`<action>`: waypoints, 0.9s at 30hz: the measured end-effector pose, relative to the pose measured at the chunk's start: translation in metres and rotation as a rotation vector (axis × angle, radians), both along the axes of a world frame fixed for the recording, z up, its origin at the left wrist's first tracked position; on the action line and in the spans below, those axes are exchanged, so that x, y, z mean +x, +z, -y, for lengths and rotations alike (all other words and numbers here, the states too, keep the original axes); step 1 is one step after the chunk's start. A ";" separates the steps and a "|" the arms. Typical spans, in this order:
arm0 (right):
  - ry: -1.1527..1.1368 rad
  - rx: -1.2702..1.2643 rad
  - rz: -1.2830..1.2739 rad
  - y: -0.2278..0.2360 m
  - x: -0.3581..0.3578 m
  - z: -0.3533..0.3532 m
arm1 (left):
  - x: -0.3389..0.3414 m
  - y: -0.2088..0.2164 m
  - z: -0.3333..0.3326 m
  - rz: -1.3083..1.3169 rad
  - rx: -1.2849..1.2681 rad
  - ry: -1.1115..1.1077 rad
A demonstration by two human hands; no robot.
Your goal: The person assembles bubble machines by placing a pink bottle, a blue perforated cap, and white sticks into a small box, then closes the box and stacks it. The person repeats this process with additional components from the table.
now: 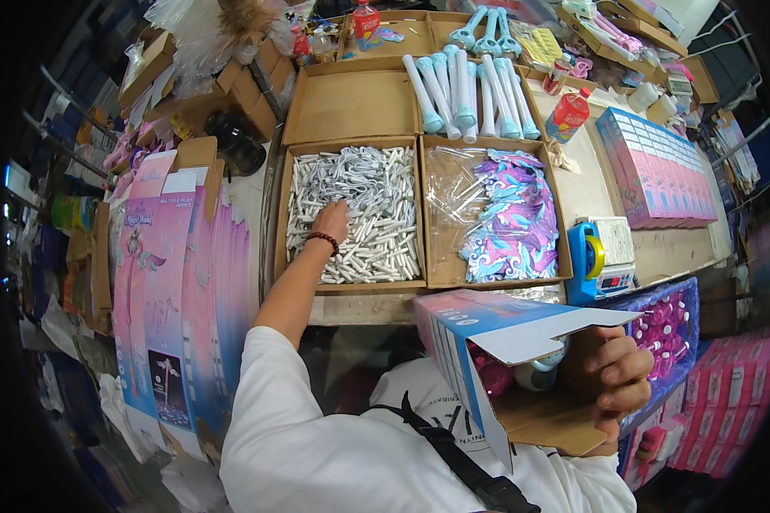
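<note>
My left hand (332,222) reaches down into a cardboard tray (280,248) heaped with small bundled white cables (364,192). Its fingers are bent in among them, and their tips are hard to see. My right hand (622,376) grips the side of a pink and blue printed carton (441,333) held against my body. The carton's open end faces right, with its flaps spread. Inside it show a round white and teal part (539,374) and something dark pink, partly hidden by the flap.
Beside the cables, another tray holds purple and blue wing-shaped pieces (518,214). White and teal wands (462,90) lie behind. A tape dispenser (592,256) stands at the right near a row of packed cartons (659,171). Flat printed cartons (158,299) stand at left; a crate holds pink bottles (663,329).
</note>
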State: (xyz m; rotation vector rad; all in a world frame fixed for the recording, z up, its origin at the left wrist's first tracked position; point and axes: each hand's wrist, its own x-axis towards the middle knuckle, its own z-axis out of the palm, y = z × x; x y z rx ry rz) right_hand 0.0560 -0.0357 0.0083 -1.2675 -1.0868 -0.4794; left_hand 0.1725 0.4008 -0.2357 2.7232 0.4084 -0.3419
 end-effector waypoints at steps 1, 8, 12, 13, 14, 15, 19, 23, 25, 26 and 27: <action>0.004 0.020 0.016 0.000 0.000 -0.001 | 0.004 0.001 0.001 0.060 -0.047 0.015; -0.010 0.038 0.007 0.002 0.004 -0.011 | 0.055 -0.011 0.031 0.182 -0.121 0.146; -0.006 0.039 0.015 0.005 0.007 -0.012 | 0.067 -0.020 0.038 0.158 -0.104 0.173; -0.006 0.036 0.010 0.005 0.007 -0.013 | 0.067 -0.023 0.039 0.172 -0.102 0.158; -0.008 0.052 0.009 0.005 0.007 -0.013 | 0.066 -0.025 0.039 0.149 -0.074 0.132; -0.013 0.068 0.007 0.005 0.006 -0.014 | 0.064 -0.027 0.039 0.103 -0.051 0.111; 0.006 0.059 0.022 0.006 0.009 -0.014 | 0.053 -0.014 0.034 0.320 -0.070 0.082; 0.035 -0.003 0.016 0.010 0.014 -0.014 | 0.032 0.063 0.023 0.645 -0.305 0.149; 0.040 -0.025 0.013 0.013 0.016 -0.015 | 0.009 0.124 0.025 0.779 -0.453 0.151; 0.037 -0.031 0.010 0.014 0.017 -0.015 | -0.005 0.154 0.033 0.949 -0.616 0.142; 0.032 -0.034 0.011 0.015 0.017 -0.016 | -0.020 0.184 0.044 1.142 -0.813 0.105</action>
